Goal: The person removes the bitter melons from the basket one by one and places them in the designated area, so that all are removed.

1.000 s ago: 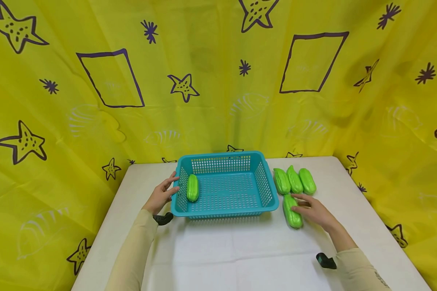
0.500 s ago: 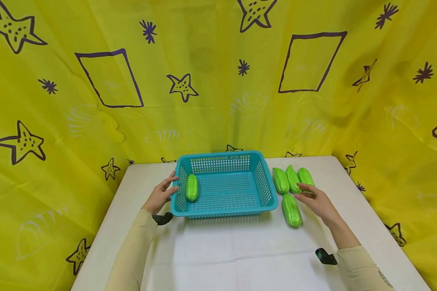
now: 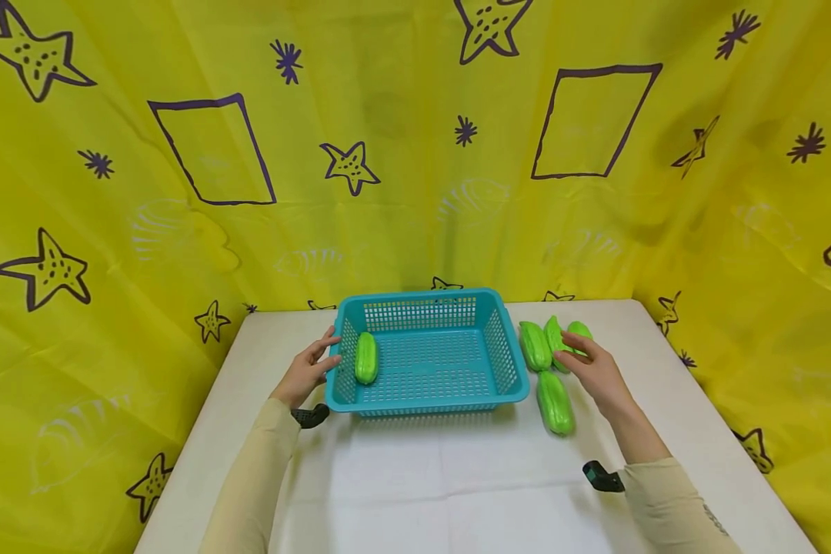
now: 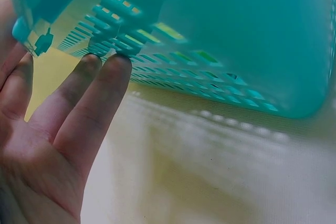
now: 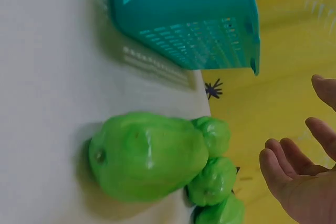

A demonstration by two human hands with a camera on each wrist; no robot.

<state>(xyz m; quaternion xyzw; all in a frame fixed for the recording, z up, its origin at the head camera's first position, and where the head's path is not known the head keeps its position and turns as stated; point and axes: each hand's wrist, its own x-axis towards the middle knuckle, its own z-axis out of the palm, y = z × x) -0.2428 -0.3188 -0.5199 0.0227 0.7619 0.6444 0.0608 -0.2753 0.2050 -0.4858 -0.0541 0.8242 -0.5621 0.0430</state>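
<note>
My left hand (image 3: pixel 303 377) rests at the left end of a turquoise plastic basket (image 3: pixel 422 405). In the left wrist view two straight fingertips (image 4: pixel 116 65) press its slotted outer wall. Inside the basket, along the left wall, lies one glossy bright green papaya-like fruit (image 3: pixel 366 358). Right of the basket, my right hand (image 3: pixel 601 381) hovers with relaxed, parted fingers and nothing held. Its fingertips overlap the rear row of similar fruits (image 3: pixel 535 346) in the head view, partly covering the middle and right ones. Another green fruit (image 3: pixel 555 404) lies in front of that row.
A white cloth covers the table (image 3: pixel 415 477). Yellow curtain (image 3: pixel 402 231) with dark star drawings hangs close behind and at both sides. A dark wrist device (image 3: pixel 602 477) juts from the right sleeve, and another (image 3: pixel 310 416) sits below the left wrist.
My right hand has come off the front fruit, lifted back over the rear row, and drifted slightly left. The left hand, the basket and the fruits stay put.
</note>
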